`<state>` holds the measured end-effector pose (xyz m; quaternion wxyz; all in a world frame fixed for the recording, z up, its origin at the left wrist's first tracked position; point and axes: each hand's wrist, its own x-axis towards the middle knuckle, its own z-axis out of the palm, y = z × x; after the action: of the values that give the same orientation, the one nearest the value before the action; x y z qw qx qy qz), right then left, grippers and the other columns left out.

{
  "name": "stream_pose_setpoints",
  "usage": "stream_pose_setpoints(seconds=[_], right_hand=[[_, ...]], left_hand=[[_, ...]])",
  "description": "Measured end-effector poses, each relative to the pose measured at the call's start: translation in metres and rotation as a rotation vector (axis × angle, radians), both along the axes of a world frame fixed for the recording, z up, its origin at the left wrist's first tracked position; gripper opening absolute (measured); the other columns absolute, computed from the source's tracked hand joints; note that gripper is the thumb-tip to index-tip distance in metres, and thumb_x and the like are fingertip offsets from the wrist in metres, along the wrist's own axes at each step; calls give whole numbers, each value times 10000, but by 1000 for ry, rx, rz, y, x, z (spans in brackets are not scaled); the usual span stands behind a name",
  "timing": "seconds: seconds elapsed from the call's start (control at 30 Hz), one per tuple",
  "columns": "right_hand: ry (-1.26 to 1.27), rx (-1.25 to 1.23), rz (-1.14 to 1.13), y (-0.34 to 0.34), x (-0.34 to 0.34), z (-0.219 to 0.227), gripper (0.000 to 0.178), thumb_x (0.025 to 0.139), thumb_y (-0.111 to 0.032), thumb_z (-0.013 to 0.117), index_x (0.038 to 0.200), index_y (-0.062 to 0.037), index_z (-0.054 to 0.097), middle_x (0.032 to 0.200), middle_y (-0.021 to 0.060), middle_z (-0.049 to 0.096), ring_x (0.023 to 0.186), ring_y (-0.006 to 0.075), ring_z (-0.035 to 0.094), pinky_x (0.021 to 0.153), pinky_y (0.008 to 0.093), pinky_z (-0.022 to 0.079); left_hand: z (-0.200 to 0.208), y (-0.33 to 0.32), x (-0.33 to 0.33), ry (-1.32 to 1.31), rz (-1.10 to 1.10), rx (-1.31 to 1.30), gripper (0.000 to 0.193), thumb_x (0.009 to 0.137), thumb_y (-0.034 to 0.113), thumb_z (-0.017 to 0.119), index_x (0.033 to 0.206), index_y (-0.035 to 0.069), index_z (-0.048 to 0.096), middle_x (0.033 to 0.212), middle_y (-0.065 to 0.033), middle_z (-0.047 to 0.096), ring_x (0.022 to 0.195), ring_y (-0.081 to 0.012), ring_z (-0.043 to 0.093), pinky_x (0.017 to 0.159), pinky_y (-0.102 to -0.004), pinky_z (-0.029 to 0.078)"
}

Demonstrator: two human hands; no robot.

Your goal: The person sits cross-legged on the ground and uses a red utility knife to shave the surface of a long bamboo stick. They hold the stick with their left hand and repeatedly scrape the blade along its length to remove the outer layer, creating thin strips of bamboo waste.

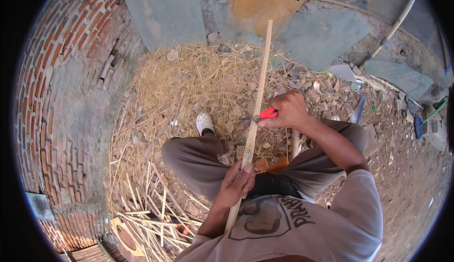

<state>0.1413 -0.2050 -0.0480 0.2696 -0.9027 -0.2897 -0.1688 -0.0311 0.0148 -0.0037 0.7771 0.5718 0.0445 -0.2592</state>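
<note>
A long, pale bamboo strip (263,77) slants away from my body, from beside my shirt out past my knees. My left hand (236,182) is closed around its lower part, near my lap. In my right hand (289,109) is a red-handled knife (269,113), with the fingers wrapped round the grip. The knife's short blade meets the strip about midway along, and the right thumb lies close to the strip's edge. Some of the blade is hidden by the strip and my fingers.
Several cut strips (161,224) lie piled at the lower left, with an orange-and-black tool (183,229) among them. Straw-like shavings (189,79) and rubble cover the ground. A brick wall (61,72) stands on the left; grey panels (165,11) lean at the back.
</note>
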Motion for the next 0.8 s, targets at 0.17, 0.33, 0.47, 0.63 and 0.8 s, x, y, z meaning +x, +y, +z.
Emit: stream_pose_setpoints(seconds=[0.17,0.33,0.47,0.63,0.8], right_hand=[[103,-102,-295,-33,49,-2,712,700,-787,610,600,-83,644,489,100,548,483,294,596,481,409,461],[-13,-1,-266,-41,58,-19,719,738,-781,574,632,-75,659,497,130,544,522,345,598,513,451,461],[140,80,-497,-84,99,-8,722,779,-762,544,660,-61,666,523,152,554,574,385,600,552,468,463],[83,9,-569,-94,110,-15,769,812,-764,494,691,-27,678,600,190,607,656,399,622,632,479,480],[408,211,-761,-119,130,-16,851,853,-788,392,690,0,668,598,209,604,655,386,631,647,472,485]], left_hand=[[-4,-4,-10,56,-7,-100,259,1049,291,404,951,54,440,544,2,367,410,-82,315,394,-229,277],[-1,2,-21,80,-92,-133,237,1062,273,377,936,75,411,587,25,388,452,-52,346,414,-200,307],[5,7,-42,131,-163,-105,238,1061,277,373,935,78,407,604,19,392,464,-46,342,418,-197,309],[3,17,-55,120,-207,-90,231,1064,277,362,957,78,412,616,16,390,487,-40,350,426,-195,316],[6,21,-73,73,-242,-59,243,1050,298,407,943,81,436,608,22,402,464,-56,355,421,-206,317]])
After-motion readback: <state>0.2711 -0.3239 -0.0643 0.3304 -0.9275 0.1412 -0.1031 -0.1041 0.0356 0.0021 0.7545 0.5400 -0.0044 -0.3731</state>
